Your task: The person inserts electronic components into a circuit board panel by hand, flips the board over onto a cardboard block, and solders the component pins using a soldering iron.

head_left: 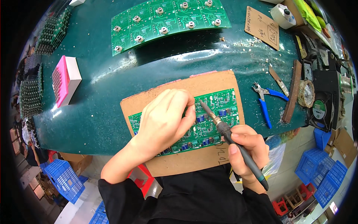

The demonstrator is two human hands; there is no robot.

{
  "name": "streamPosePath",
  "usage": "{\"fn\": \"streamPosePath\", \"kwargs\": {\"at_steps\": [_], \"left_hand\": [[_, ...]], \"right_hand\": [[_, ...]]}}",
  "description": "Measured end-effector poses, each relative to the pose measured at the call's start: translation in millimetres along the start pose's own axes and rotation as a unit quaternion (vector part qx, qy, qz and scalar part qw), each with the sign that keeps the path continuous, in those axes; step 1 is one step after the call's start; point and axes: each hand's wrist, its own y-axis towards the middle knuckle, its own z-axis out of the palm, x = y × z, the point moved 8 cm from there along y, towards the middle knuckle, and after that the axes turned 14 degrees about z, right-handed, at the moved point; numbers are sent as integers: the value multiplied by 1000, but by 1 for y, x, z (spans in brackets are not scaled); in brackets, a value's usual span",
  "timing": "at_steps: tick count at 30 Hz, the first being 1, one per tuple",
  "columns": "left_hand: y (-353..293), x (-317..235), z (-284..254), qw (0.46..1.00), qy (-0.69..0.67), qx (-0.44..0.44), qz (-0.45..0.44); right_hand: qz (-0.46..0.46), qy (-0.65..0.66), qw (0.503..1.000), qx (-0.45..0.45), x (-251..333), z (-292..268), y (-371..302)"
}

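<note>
A green circuit board [223, 98] crowded with small parts lies on a brown cardboard sheet [181, 166] at the table's near edge. My right hand [248, 149] grips a soldering iron [225, 131] by its dark handle. The iron's tip reaches the upper middle of the board, close to my left fingertips; whether it touches a joint is too small to tell. Over the board's left half, my left hand [164, 121] is closed in a pinch. What those fingers hold, if anything, I cannot make out, and the hand hides much of the board.
Blue-handled cutters [265, 100], a blade [279, 81] and a brown strip [291, 91] lie right of the cardboard. A larger green panel [169, 22] sits at the back. A pink-topped white block [69, 81] stands left. A black fan [321, 110] is at the right edge.
</note>
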Motion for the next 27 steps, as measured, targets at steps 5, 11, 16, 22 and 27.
{"fn": "streamPosePath", "kwargs": {"at_steps": [5, 11, 16, 22, 27], "left_hand": [[2, -3, 3, 999, 28, -8, 24], [2, -4, 3, 999, 21, -24, 18], [0, -5, 5, 1000, 5, -21, 18], [7, -19, 9, 989, 127, -28, 76], [7, -16, 6, 996, 81, -16, 38]], "right_hand": [[-19, -29, 999, 19, 7, 4, 5], [-4, -66, 997, 42, 17, 7, 13], [-48, -20, 999, 4, 13, -8, 7], [-8, -18, 1000, 24, 8, -1, 9], [-21, 23, 999, -8, 1, -11, 6]]}}
